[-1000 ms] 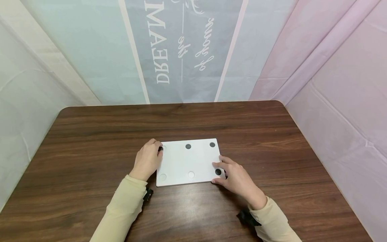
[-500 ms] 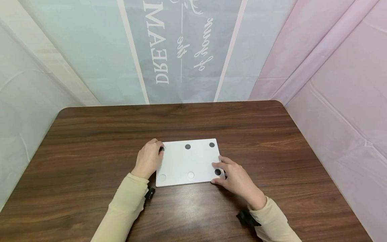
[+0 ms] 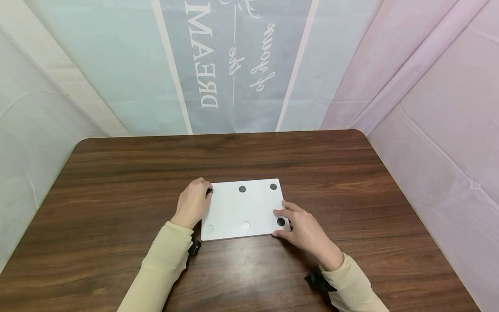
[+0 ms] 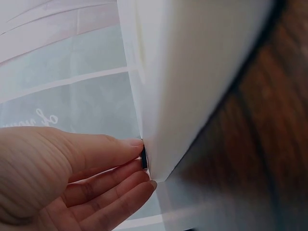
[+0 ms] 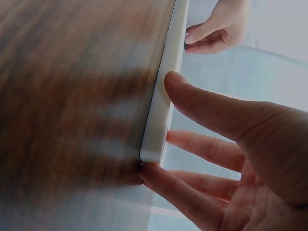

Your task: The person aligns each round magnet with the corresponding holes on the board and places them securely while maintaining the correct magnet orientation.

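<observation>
A white rectangular board (image 3: 238, 208) lies flat on the table, with round recesses along its long sides. Black discs fill the far middle recess, the far right one and the near right one; the near left and near middle recesses (image 3: 246, 225) hold none. At the far left corner my left hand (image 3: 192, 203) pinches a small black disc (image 4: 144, 158) between thumb and fingers, against the board; the fingers mostly cover it in the head view. My right hand (image 3: 306, 229) grips the near right corner, thumb at the front edge, one fingertip on top and others along the right side.
The brown wooden table (image 3: 117, 182) has rounded far corners. Behind it hangs a printed cloth (image 3: 249, 65) with mirrored white lettering, and pale cloth walls stand at both sides. A dark strapped device (image 3: 320, 281) sits at the right wrist.
My left hand has shifted very slightly to the right at the far left corner, still with the black disc. The right hand and the board stay in place.
</observation>
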The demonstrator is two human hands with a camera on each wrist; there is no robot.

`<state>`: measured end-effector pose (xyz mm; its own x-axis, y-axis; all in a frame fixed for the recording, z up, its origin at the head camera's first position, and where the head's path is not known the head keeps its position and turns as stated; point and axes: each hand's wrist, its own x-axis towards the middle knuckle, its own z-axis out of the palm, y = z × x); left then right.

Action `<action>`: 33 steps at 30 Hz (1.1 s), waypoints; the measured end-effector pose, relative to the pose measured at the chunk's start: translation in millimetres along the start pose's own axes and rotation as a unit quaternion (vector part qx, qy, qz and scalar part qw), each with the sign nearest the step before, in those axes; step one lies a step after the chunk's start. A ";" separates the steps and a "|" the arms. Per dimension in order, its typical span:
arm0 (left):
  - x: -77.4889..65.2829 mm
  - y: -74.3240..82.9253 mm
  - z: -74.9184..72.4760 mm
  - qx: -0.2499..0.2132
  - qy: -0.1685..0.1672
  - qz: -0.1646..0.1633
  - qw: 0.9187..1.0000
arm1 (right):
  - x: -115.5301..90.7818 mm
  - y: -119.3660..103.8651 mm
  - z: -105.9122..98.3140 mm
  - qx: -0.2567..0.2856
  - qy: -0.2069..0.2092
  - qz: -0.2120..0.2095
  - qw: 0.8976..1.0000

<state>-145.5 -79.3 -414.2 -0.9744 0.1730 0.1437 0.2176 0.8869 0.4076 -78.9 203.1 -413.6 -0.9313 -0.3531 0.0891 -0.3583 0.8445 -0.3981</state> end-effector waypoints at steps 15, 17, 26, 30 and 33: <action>1.7 2.3 1.0 -0.004 0.006 0.013 1.000 | 0.2 1.6 -0.1 0.000 -0.002 0.000 1.000; 1.5 2.4 1.0 -0.004 0.005 0.012 1.000 | 0.3 1.7 0.0 0.000 -0.002 0.000 1.000; -1.7 0.7 -0.1 -0.001 0.012 0.019 1.000 | 0.6 -0.2 0.2 -0.001 -0.004 0.002 1.000; -6.0 -0.6 -2.8 0.002 0.006 0.014 1.000 | 0.5 -0.7 0.1 0.001 -0.006 0.005 1.000; -10.6 -2.9 -7.2 0.003 0.001 0.006 1.000 | 0.9 -0.5 0.1 -0.002 -0.005 0.005 1.000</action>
<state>-135.4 -86.8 -410.4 -0.9716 0.1831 0.1501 0.2291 0.8874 0.4002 -79.6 202.3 -413.4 -0.9344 -0.3481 0.0754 -0.3485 0.8495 -0.3961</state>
